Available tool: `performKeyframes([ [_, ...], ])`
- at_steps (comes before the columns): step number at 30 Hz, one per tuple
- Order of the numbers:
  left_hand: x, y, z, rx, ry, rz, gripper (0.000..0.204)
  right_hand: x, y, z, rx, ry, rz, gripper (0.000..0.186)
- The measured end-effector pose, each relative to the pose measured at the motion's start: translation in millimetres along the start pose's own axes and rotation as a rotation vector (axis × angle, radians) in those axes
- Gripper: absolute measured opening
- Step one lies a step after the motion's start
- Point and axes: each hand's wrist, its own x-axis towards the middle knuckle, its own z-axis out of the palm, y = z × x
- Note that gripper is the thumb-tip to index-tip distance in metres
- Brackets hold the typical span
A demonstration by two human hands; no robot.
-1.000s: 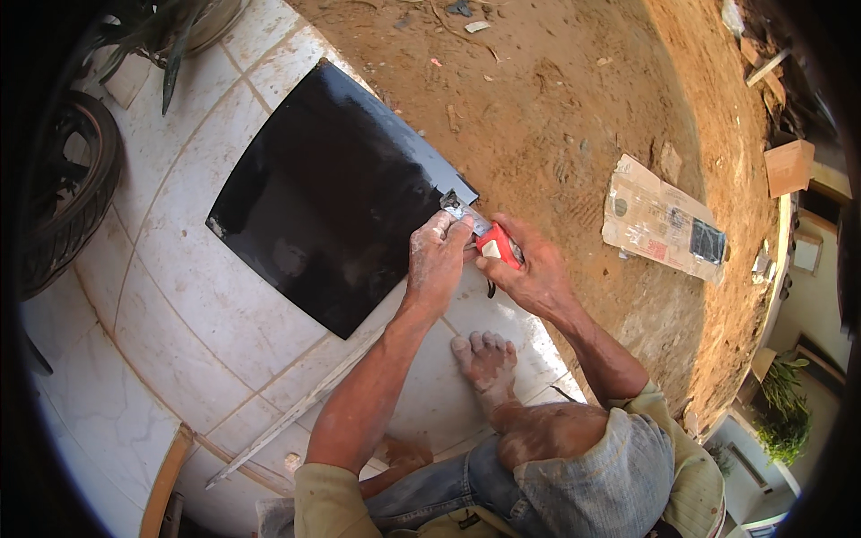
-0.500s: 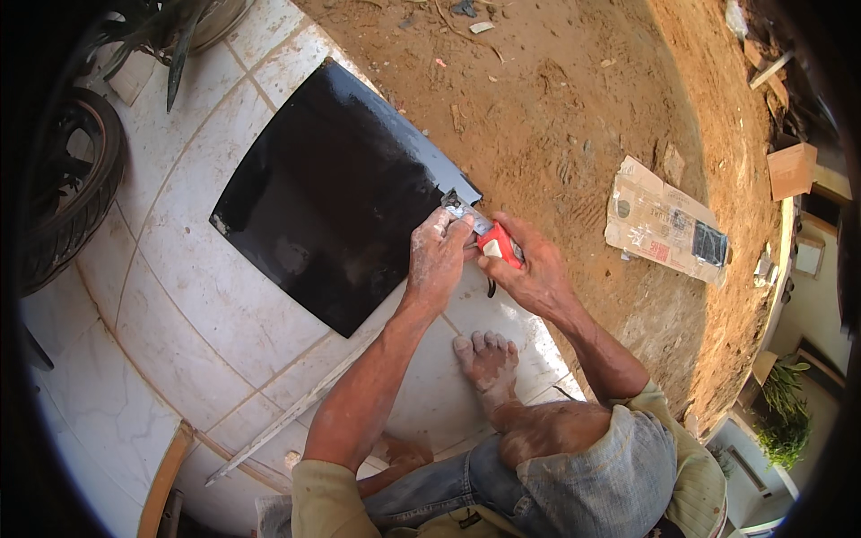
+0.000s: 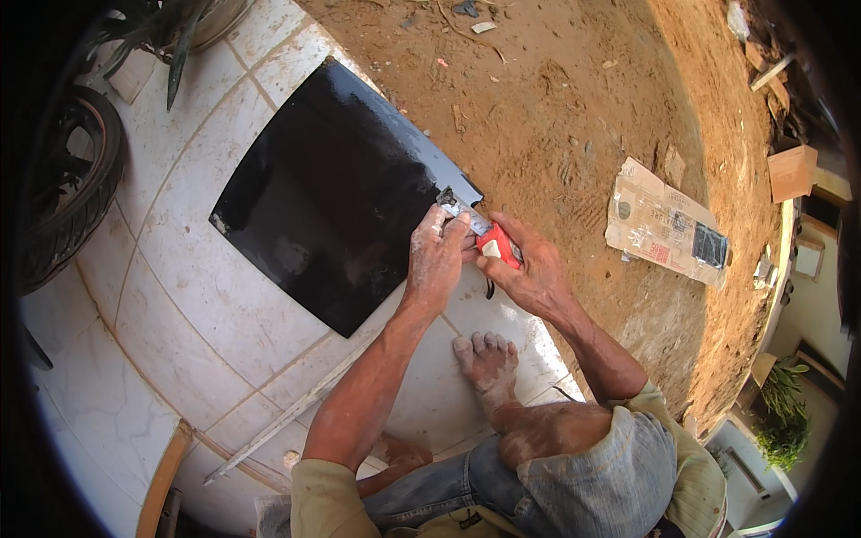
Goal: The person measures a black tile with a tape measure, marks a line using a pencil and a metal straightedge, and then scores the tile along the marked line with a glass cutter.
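Observation:
My right hand point(image 3: 532, 267) is closed round the red case of a tape measure point(image 3: 496, 243). A short length of its blade sticks out toward the upper left, and my left hand point(image 3: 437, 253) pinches that blade between thumb and fingers. Dust whitens the left fingers. Beneath the blade's end lies a glossy black rectangular panel point(image 3: 323, 188), flat on white floor tiles, its right corner by my hands. A dark strap hangs under the tape measure. The fingers of my left hand partly hide the blade.
Brown bare soil point(image 3: 538, 99) borders the tiles on the right, with a flattened cardboard piece point(image 3: 659, 220) on it. A wheel with a black tyre point(image 3: 108, 170) stands at the left. A thin pale strip point(image 3: 287, 414) lies along the tiles near my left forearm. My bare foot point(image 3: 489, 363) rests close below my hands.
Hardly anything differs. My left fingers have shifted very slightly on the blade; the tape measure and the black panel stay in place.

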Motion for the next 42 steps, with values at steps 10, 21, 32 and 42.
performKeyframes([
  [10, 6, -9, -9, 0.0, -0.049, -0.019, 0.033, 1, 0, 3, 0.007, 0.015, 0.009, 0.067],
  [21, -3, -23, 1, 0.033, 0.081, -0.045, 0.044, 21, -5, 1, 0.025, 0.002, 0.175, 0.068],
  [32, -10, -55, 15, -0.181, -0.215, -0.095, 0.076, 35, 7, -14, 0.195, -0.058, 0.253, 0.066],
  [42, -4, -68, 50, -0.582, -0.213, -0.054, 0.09, 43, 4, -19, 0.286, -0.124, 0.235, 0.07],
])
